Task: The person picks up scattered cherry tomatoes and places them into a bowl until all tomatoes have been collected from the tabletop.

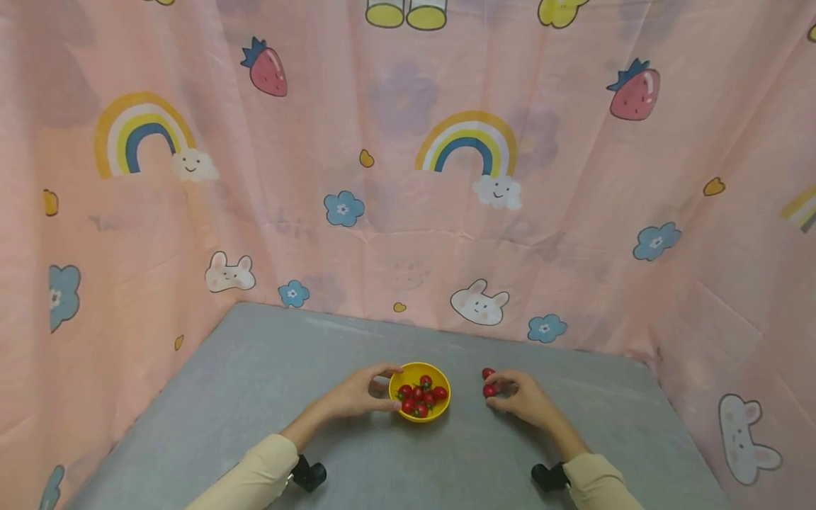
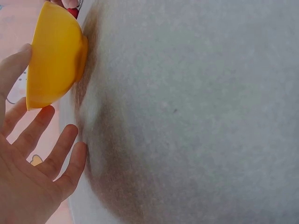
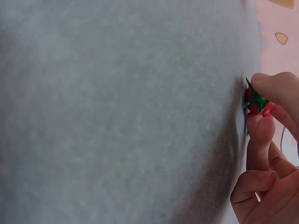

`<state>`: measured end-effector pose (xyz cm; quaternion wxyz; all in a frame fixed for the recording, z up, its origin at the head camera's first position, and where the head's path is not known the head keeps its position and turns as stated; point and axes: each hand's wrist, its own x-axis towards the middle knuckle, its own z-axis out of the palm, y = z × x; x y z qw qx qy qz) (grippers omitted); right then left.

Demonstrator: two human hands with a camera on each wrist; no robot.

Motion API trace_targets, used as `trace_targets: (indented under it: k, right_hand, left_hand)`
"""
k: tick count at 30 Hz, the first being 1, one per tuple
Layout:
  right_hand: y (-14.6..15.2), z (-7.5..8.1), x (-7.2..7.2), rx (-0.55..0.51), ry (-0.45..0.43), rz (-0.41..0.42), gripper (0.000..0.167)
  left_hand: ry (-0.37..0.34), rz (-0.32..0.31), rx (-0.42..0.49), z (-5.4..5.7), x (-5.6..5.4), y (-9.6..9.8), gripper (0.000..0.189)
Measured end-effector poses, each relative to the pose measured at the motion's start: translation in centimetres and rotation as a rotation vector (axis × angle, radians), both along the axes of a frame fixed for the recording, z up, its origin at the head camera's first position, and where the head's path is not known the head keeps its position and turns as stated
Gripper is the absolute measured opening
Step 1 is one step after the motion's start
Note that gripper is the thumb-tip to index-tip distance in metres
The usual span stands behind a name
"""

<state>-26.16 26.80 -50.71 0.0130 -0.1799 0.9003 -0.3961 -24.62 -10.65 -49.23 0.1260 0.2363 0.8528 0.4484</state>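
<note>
My left hand (image 1: 357, 392) holds the left side of a small yellow bowl (image 1: 418, 418), thumb at the near rim and fingers at the far rim. Several red cherry tomatoes (image 1: 417, 394) with green stems lie in it. The left wrist view has the bowl (image 2: 55, 56) from the side, thumb and fingertips at its rim, the other fingers spread. To the right of the bowl, my right hand (image 1: 528, 402) pinches a cherry tomato (image 3: 256, 100) between thumb and fingers, close over the table. Just beyond it lies another cherry tomato (image 1: 487, 372), partly hidden by the fingers.
The grey tabletop (image 1: 319, 340) reaches back to a pink curtain (image 1: 382, 269) printed with rainbows, bunnies and flowers, which also closes off both sides. A black wrist camera (image 1: 309, 473) is on the left wrist, and another black camera (image 1: 550, 477) on the right.
</note>
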Motion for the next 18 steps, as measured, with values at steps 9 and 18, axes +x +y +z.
trace_targets:
  k: [9,18]
  right_hand:
    - [-0.15,0.05,-0.12,-0.015,-0.001,-0.007,0.023]
    - [0.31,-0.26,0.15,-0.031,0.027,0.026,0.021]
  left_hand:
    - [0.006,-0.010,0.018,0.04,-0.05,-0.05,0.061]
    - [0.018,-0.014,0.004,-0.02,0.12,-0.05,0.062]
